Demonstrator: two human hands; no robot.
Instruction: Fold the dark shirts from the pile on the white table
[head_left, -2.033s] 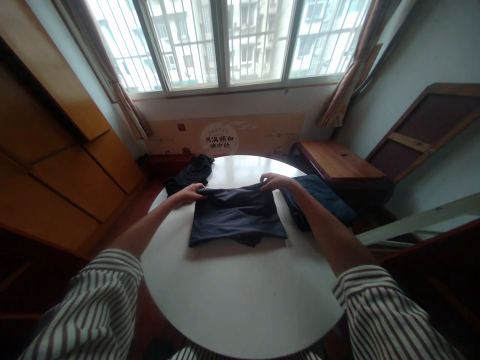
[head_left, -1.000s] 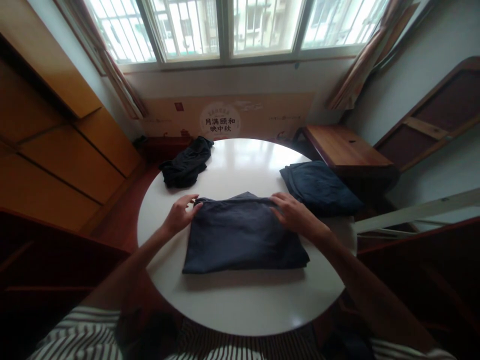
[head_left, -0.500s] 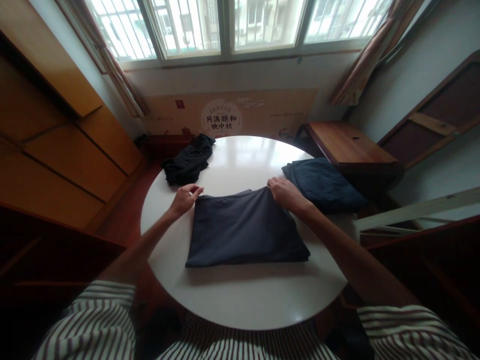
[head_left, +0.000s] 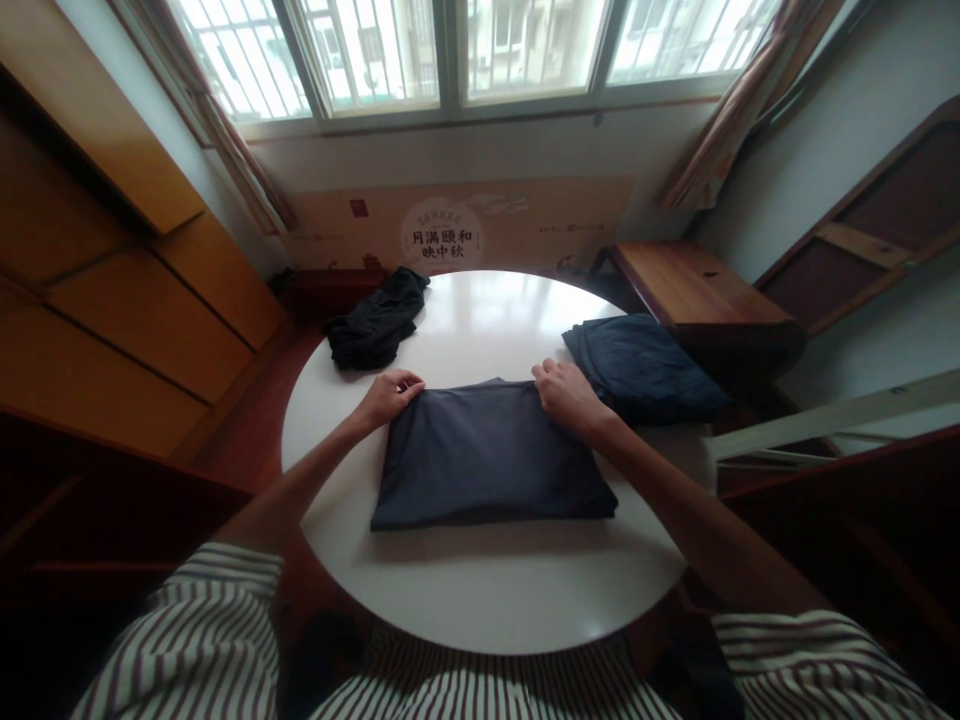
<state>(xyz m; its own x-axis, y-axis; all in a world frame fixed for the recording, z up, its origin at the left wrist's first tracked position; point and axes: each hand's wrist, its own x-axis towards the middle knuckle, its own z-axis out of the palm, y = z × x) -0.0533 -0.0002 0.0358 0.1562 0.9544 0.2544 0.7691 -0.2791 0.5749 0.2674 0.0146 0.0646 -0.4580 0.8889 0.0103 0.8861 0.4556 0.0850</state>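
A dark blue-grey folded garment (head_left: 495,460) lies in front of me on the round white table (head_left: 495,590). At its far left corner, my left hand (head_left: 390,397) pinches the fabric between thumb and fingers. My right hand (head_left: 568,395) grips the far right corner, its fingers curled over the cloth. Between the two hands the far edge runs nearly straight and looks slightly raised. What kind of garment it is cannot be made out from its folded shape.
Black crumpled clothing (head_left: 379,320) lies at the table's far left edge. Dark blue folded clothing (head_left: 641,365) sits at the right edge, close beyond my right hand. A wooden bench (head_left: 701,285) stands behind it, and orange-brown cabinets (head_left: 142,320) line the left.
My left hand has moved right and taken hold of the garment's far left corner. The right hand keeps its grip, shifted very slightly. The far edge is now straighter.
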